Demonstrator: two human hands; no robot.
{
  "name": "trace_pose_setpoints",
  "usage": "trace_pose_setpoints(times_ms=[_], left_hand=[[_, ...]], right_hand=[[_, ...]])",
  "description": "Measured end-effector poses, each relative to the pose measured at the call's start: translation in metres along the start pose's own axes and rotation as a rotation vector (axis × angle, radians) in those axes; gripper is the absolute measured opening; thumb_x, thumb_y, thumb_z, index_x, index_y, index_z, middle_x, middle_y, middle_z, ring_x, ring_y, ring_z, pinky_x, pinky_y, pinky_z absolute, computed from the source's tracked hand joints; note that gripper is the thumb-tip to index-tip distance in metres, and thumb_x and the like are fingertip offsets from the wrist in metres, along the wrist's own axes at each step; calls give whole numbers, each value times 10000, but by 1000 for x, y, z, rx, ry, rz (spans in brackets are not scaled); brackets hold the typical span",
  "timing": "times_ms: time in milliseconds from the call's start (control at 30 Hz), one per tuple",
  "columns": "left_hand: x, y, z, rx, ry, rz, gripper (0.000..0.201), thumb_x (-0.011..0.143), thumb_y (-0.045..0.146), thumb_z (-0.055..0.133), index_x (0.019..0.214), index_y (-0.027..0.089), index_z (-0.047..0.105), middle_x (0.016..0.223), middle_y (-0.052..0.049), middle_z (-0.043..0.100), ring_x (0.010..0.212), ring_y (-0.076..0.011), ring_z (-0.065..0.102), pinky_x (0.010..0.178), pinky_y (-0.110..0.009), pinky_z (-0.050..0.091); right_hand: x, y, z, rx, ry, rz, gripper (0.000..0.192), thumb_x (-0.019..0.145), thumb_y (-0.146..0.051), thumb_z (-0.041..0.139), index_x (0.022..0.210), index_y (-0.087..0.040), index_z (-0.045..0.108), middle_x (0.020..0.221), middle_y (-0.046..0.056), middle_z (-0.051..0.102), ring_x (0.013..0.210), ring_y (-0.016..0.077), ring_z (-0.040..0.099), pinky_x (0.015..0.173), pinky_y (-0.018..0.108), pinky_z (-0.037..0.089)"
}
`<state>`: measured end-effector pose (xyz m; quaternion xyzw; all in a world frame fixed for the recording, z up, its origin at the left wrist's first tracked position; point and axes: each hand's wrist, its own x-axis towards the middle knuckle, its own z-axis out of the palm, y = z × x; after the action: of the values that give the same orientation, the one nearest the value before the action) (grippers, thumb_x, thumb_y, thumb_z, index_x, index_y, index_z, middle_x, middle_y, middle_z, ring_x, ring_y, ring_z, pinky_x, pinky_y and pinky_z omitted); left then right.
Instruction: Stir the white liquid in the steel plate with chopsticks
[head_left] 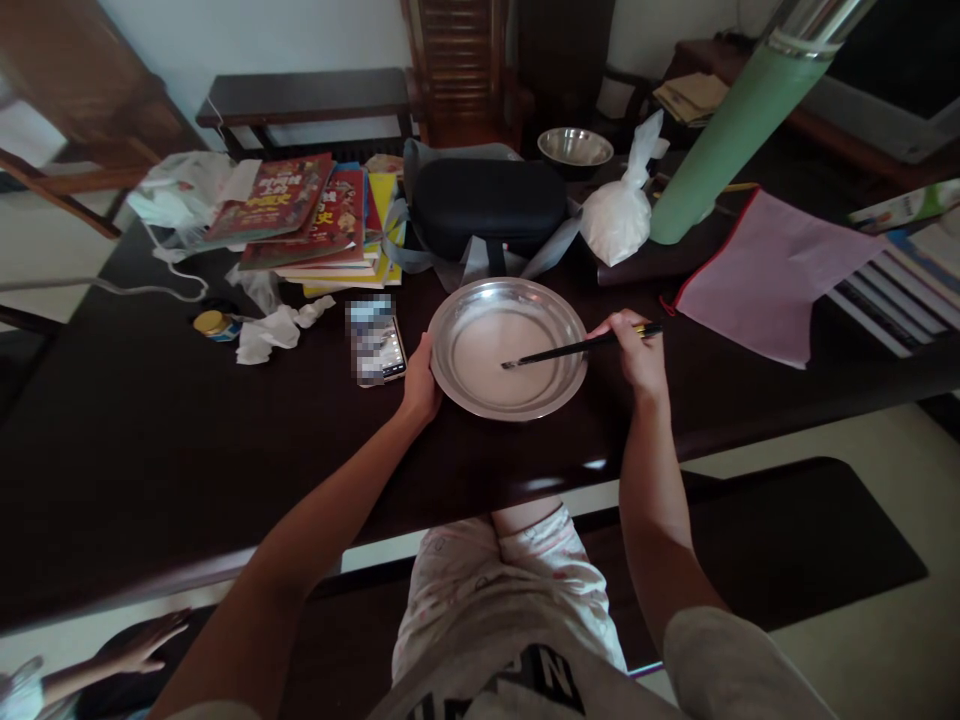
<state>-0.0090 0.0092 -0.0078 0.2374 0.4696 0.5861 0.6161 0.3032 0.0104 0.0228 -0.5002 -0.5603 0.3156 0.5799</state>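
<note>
A person's left hand (421, 385) grasps the left rim of a metal bowl (480, 404) set near the bench (187, 440)'s front edge, a strip of dark surface between, as the right hand (637, 350) grips black chopsticks (555, 352) over cloudy liquid (484, 350). A phone (394, 345) sits just left; a black case (491, 205) limits room behind.

A home, by the look of it — perhaps a living or dining room. A slatted wooden chair (461, 70) and a dark bench (307, 95) stand by a plain pale wall (322, 35). The broad dark table (135, 440) carries everyday household clutter: stacked books (341, 215), a phone (391, 350), crumpled tissues (270, 332), a knotted bag (616, 220), a steel bowl (445, 340) — and the person at it wears patterned shorts (517, 580).
</note>
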Motion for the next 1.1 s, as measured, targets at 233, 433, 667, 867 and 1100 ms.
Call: trace_pose_setpoints(times_ms=[233, 433, 667, 867, 1100], left_hand=[[-2, 3, 3, -8, -15, 8, 363, 977, 540, 704, 1025, 202, 827, 1065, -75, 881, 1278, -316, 767, 1179, -439, 573], [-3, 3, 3, 3, -29, 10, 385, 970, 562, 704, 1060, 208, 826, 1104, -77, 879, 1309, -325, 755, 1190, -459, 570], [-3, 4, 3, -13, -15, -9, 341, 1013, 493, 652, 1032, 204, 832, 1078, -75, 882, 1303, -317, 757, 1184, -442, 571], [-3, 3, 4, -15, -18, -1, 360, 994, 527, 678, 1029, 204, 834, 1074, -81, 879, 1313, -328, 753, 1186, -442, 570], [-3, 3, 4, -11, -22, 5, 358, 985, 530, 692, 1041, 203, 829, 1073, -70, 881, 1290, -325, 762, 1180, -448, 578]], right_hand=[[0, -2, 2, 6, 46, -11, 562, 859, -809, 740, 665, -281, 732, 671, 6, 771, 714, 224, 770, 795, 395, 642], [0, 1, 2, -11, -91, -9, 569, 817, -828, 769, 654, -285, 725, 671, 7, 765, 747, 240, 775, 800, 410, 640], [0, 2, 0, 11, -22, 0, 548, 880, -786, 740, 679, -276, 742, 665, 5, 756, 712, 222, 762, 796, 392, 631], [0, 2, 1, 18, 5, -24, 508, 872, -765, 770, 701, -286, 768, 696, -1, 783, 758, 224, 786, 818, 386, 629], [0, 2, 2, 9, -103, -19, 526, 837, -788, 789, 691, -283, 773, 699, 2, 791, 729, 225, 778, 790, 390, 637]])
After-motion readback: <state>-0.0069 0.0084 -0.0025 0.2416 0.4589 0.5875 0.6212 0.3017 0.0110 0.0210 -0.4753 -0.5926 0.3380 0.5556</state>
